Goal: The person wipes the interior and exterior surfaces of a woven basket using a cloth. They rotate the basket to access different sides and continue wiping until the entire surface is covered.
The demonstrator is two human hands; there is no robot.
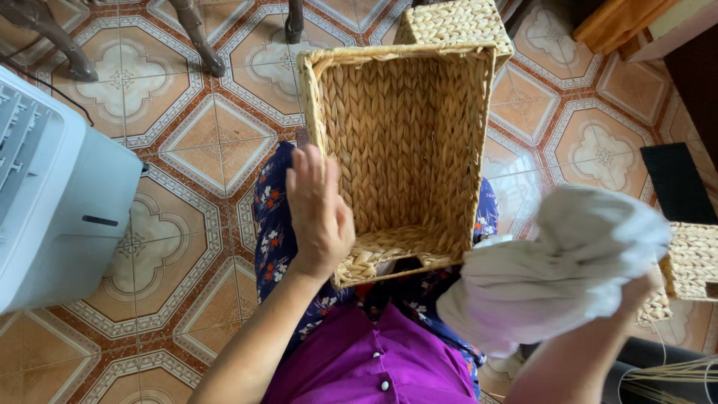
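A rectangular woven straw basket [407, 142] rests on my lap, its opening facing me and its inside bare. My left hand [318, 213] lies flat against the basket's left wall, fingers pointing up, steadying it. My right hand [643, 288] is mostly hidden under a bunched pale grey cloth [557, 265] that it grips, held just right of the basket's near corner. I wear a purple top and dark floral trousers.
A second woven basket [456, 21] stands behind the first. A smaller woven basket [692, 258] sits at the right with loose straw strands [673, 370] below. A white appliance [52, 187] stands at the left. Chair legs [194, 34] rise from the patterned tile floor.
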